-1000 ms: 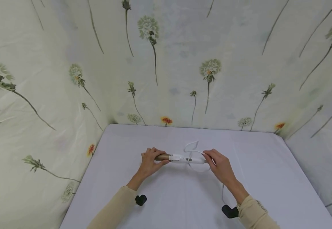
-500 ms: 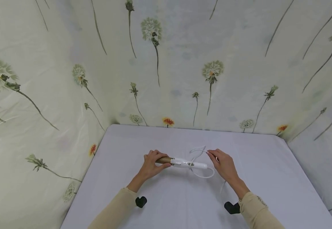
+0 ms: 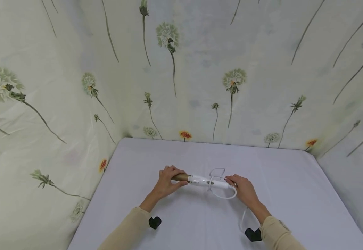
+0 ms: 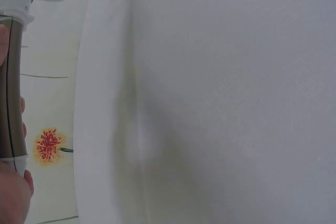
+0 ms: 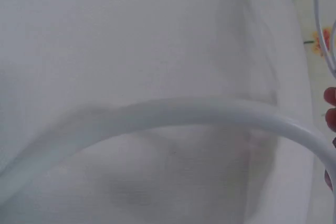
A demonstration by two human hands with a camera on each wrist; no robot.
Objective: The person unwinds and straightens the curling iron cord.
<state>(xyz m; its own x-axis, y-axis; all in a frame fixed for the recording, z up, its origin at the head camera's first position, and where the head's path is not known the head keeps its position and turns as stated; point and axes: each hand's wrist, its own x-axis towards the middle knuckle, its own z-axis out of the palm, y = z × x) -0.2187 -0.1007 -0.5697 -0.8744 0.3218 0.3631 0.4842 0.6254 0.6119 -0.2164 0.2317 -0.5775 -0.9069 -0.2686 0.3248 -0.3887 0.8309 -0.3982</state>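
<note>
A hair curling iron (image 3: 215, 183) with a white handle and a bronze barrel is held over the table, tilted slightly down to the right. My left hand (image 3: 165, 183) grips its barrel (image 4: 11, 93), thumb on the near side. The white cord (image 3: 226, 198) leaves the handle's right end, curves back and loops around the handle. My right hand (image 3: 245, 190) pinches the cord beside the handle's end. In the right wrist view a stretch of the cord (image 5: 199, 112) arches close to the camera, and only fingertips (image 5: 331, 119) show at the edge.
A white cloth covers the table (image 3: 156, 152). Floral sheets (image 3: 197, 69) hang behind it and at both sides. Below the right hand the cord hangs toward a black wrist mount (image 3: 252, 234); another black mount (image 3: 154, 222) sits by the left wrist.
The right hand moved away from the handle with the cord, then lower and back beside its end. The iron shifted slightly right and tilted more. The left hand kept its grip on the barrel.
</note>
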